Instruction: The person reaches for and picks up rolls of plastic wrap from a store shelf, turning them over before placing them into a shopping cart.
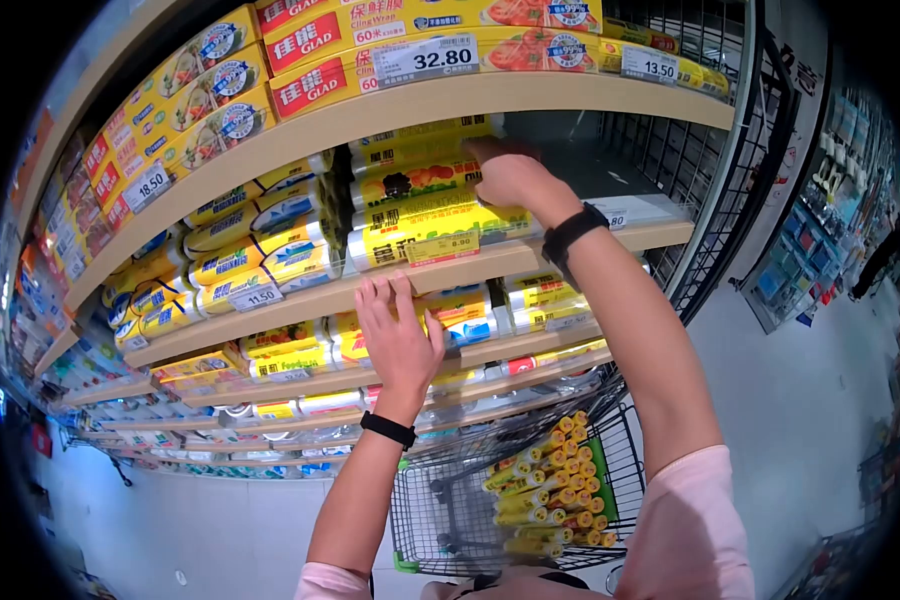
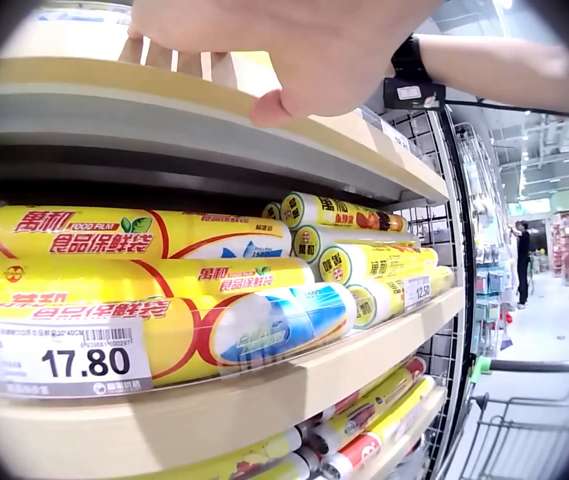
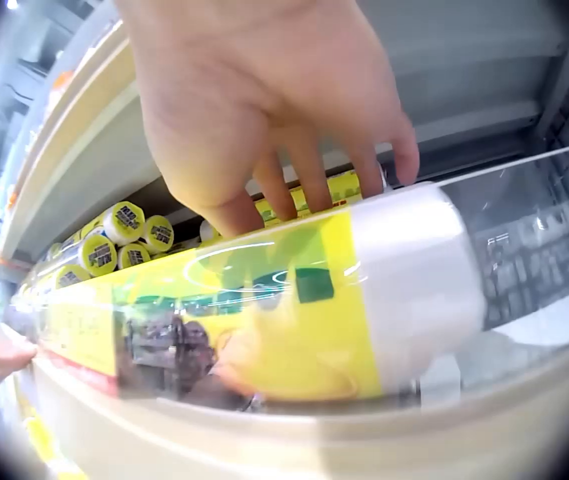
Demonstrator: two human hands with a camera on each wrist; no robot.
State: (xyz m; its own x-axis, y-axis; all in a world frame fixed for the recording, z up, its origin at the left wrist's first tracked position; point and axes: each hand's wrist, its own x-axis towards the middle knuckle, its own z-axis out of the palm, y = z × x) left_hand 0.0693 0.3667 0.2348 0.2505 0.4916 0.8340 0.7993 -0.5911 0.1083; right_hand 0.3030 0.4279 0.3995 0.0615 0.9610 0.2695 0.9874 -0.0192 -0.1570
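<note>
My right hand [image 1: 518, 182] reaches onto a shelf over a stack of yellow food-film rolls [image 1: 425, 222]. In the right wrist view its fingers [image 3: 310, 180] point down behind the clear front lip and touch the yellow rolls there; the fingertips are hidden. A large yellow-and-white roll [image 3: 335, 310] lies just in front of them, behind the lip. My left hand [image 1: 398, 335] rests on the wooden edge of the same shelf [image 1: 510, 262], its fingers extended over the edge and holding nothing. Below it, in the left wrist view, lie more yellow food-film rolls [image 2: 165, 270].
A wire shopping cart [image 1: 440, 510] with many yellow rolls [image 1: 560, 480] stands below my arms. Boxed cling wrap [image 1: 420, 60] fills the shelf above. Metal mesh [image 1: 710, 230] closes the rack's right end, with an aisle [image 1: 800, 400] beyond. A person [image 2: 523, 262] stands far off.
</note>
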